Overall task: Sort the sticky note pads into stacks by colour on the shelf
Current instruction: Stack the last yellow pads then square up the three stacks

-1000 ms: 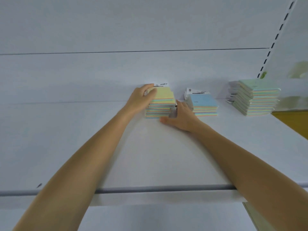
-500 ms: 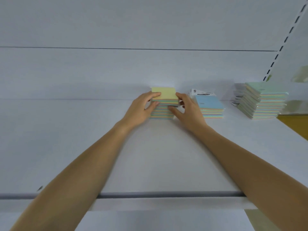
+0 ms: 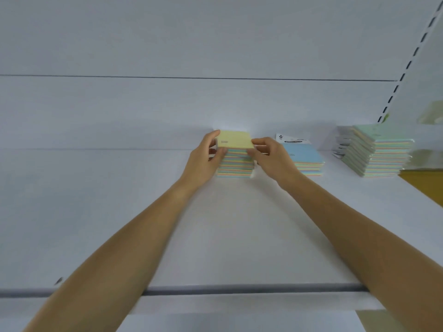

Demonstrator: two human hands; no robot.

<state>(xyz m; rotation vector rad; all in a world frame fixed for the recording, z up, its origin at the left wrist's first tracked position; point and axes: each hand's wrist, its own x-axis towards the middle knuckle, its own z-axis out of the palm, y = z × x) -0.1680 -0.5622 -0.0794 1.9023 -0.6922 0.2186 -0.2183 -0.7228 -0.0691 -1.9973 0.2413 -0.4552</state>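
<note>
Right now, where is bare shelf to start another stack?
Wide bare shelf left of the yellow stack, and in front of it down to the rail. Crowded on the right: blue stack, then green stack, with narrow gaps.

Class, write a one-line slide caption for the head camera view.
Left hand and right hand grip the yellow-topped stack on the white shelf; blue-topped stack and green-topped stack stand to its right.

Left hand [image 3: 203, 161] and right hand [image 3: 273, 156] are bare, forearms [image 3: 134, 236] bare too.
</note>
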